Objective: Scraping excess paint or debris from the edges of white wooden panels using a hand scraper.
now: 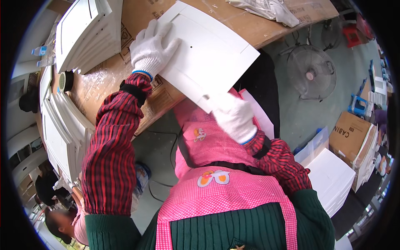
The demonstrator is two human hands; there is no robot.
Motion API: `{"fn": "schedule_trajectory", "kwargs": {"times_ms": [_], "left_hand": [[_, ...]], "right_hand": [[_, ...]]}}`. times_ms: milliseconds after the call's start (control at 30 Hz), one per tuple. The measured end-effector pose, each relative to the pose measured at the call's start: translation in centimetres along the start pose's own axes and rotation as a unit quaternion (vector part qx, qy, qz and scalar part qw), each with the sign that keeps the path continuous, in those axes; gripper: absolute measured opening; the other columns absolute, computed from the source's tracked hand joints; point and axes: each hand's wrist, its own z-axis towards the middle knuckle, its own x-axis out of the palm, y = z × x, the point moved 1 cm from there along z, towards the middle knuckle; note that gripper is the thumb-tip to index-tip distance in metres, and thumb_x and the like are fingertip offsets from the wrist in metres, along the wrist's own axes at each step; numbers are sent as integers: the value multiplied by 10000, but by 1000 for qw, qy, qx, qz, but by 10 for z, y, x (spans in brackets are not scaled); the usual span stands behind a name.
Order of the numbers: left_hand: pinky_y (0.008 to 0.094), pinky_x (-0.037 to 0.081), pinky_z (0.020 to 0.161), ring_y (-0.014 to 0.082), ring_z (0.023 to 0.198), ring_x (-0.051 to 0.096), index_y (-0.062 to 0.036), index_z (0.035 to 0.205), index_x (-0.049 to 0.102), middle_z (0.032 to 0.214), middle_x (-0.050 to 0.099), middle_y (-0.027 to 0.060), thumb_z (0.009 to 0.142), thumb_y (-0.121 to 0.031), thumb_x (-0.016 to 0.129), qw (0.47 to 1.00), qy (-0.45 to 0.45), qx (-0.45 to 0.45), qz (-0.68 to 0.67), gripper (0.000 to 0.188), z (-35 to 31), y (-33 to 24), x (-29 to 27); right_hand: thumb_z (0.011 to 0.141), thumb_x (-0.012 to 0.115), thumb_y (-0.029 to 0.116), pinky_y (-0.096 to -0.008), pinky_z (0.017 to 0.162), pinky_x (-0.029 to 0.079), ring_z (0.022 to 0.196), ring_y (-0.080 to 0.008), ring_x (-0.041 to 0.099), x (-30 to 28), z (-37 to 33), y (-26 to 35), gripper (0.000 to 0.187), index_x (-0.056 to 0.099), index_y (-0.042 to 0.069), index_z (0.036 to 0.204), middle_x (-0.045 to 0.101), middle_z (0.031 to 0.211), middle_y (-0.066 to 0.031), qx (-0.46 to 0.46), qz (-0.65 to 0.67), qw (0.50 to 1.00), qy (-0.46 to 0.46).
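Observation:
A white rectangular panel (208, 43) with a raised border and a small dark hole lies on the cardboard-covered table, its near corner jutting past the edge toward me. My left hand (152, 46), in a white knit glove, rests flat with fingers spread on the panel's left side. At the panel's near right edge is my right hand (234, 116), also gloved, its fingers curled and slightly blurred. A small greyish spot shows by its fingertips; what it grips, if anything, I cannot make out.
Stacked white panels (89, 35) stand at the table's far left, with more panels (62, 129) below. A tape roll (66, 81) sits between them. At right are a floor fan (311, 73), white boards (329, 179) and a cardboard box (350, 135). Another person (68, 225) works lower left.

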Motion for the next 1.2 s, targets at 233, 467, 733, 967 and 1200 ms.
{"fn": "schedule_trajectory", "kwargs": {"times_ms": [233, 467, 733, 967, 1200], "left_hand": [[519, 491, 1101, 438, 1359, 564, -298, 1471, 652, 1615, 510, 112, 960, -625, 617, 990, 35, -138, 5, 608, -4, -26, -9], [522, 505, 1076, 441, 1321, 586, -300, 1460, 659, 1586, 535, 110, 966, -633, 603, 992, 31, -125, -6, 598, -2, -24, -6], [527, 487, 1098, 453, 1345, 573, -316, 1456, 658, 1591, 532, 155, 965, -626, 606, 992, 18, -126, 11, 583, -3, -26, -4], [534, 478, 1108, 459, 1354, 566, -321, 1461, 655, 1601, 524, 152, 970, -627, 604, 991, 14, -129, 20, 581, -4, -26, -2], [536, 471, 1117, 459, 1368, 553, -332, 1471, 646, 1613, 513, 148, 972, -637, 599, 991, 18, -130, 21, 587, -3, -23, -1]], "right_hand": [[935, 737, 244, -409, 595, 562, 694, -289, 708, -29, 18, -44, 286, 786, 169, 1207, 684, 826, -79, 90, -77, 993, 3], [929, 770, 156, -388, 582, 538, 667, -291, 674, -27, 10, -26, 283, 788, 122, 1209, 625, 768, -101, 57, -87, 995, 9], [913, 776, 120, -383, 543, 533, 621, -288, 664, -31, 9, -22, 280, 787, 130, 1193, 610, 750, -92, 62, -86, 994, 20], [947, 732, 255, -381, 545, 557, 624, -267, 680, -25, 7, -40, 202, 757, 248, 1147, 631, 765, -30, 68, -98, 993, 0], [967, 725, 279, -392, 548, 552, 637, -265, 691, -27, 6, -39, 257, 762, 216, 1214, 654, 789, -48, 76, -92, 993, 13]]}}
